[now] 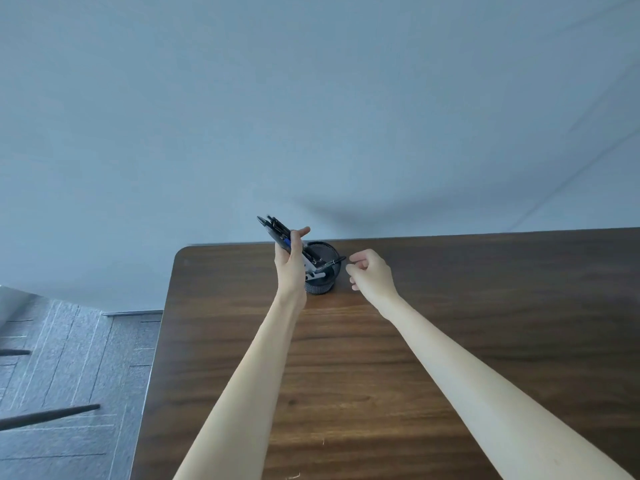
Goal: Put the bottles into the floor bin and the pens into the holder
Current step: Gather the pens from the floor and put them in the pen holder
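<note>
Over the far desk (450,341) edge, left hand (290,268) clamps a bundle of pens (277,233) above the holder (320,268); right hand (372,273) loosely curled, empty. Pen step; next, likely lower tips into the opening.

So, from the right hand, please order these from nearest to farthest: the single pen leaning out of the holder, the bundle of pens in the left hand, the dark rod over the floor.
1. Single pen: just left of the right hand, at the holder's rim.
2. Bundle of pens: gripped by the left hand, beyond the holder.
3. Dark rod: far left, over the floor.
</note>
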`<state>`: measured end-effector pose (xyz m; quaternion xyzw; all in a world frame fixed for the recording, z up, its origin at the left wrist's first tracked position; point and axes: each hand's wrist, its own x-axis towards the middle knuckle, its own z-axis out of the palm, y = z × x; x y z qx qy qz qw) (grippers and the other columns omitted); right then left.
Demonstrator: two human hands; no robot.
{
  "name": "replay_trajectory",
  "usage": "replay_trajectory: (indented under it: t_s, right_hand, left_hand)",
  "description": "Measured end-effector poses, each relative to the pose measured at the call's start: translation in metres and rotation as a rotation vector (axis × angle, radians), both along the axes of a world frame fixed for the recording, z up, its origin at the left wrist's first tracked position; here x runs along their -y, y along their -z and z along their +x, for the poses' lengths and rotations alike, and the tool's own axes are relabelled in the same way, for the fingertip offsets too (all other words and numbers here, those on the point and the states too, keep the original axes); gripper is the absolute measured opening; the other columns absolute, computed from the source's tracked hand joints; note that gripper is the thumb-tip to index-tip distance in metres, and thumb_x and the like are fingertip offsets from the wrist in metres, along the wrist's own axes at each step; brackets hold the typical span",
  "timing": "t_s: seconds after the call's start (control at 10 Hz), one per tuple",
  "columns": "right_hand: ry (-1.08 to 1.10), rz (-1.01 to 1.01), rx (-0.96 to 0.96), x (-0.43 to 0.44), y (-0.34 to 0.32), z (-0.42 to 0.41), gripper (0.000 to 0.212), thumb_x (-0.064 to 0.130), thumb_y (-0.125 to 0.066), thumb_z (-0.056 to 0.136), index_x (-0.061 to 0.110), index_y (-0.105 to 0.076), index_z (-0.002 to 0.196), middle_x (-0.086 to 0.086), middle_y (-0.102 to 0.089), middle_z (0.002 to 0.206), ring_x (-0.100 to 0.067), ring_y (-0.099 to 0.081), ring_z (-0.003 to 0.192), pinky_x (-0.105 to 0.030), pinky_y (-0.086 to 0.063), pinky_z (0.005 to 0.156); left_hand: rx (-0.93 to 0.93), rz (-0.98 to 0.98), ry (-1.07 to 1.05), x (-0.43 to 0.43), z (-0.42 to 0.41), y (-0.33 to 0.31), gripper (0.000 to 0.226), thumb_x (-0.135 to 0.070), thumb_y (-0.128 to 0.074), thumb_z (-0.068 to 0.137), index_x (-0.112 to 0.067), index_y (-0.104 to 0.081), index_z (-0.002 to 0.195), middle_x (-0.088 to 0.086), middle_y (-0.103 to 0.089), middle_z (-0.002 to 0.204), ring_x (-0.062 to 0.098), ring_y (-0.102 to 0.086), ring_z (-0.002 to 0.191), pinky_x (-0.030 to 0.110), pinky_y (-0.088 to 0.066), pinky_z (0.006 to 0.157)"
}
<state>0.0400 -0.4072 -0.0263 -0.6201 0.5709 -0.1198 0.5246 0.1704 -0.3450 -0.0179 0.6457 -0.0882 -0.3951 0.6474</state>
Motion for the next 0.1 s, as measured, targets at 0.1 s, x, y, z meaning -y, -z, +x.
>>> replay_trajectory:
  t_s: [0.1]
  right_hand:
    - [0.018, 0.029, 0.011, -0.0112, 0.0064, -0.0022, 0.027, 0.016, -0.054, 0.086, 0.012, -0.056, 0.113, -0.009, -0.061, 0.103, -0.022, -0.064, 0.082, -0.048, -0.056, 0.083]
  left_hand:
    - [-0.058, 0.023, 0.005, -0.0054, -0.0068, 0.0174, 0.044, -0.048, -0.048, 0.094, -0.021, -0.054, 0.128, 0.013, -0.050, 0.099, 0.013, -0.054, 0.063, 0.018, -0.048, 0.066]
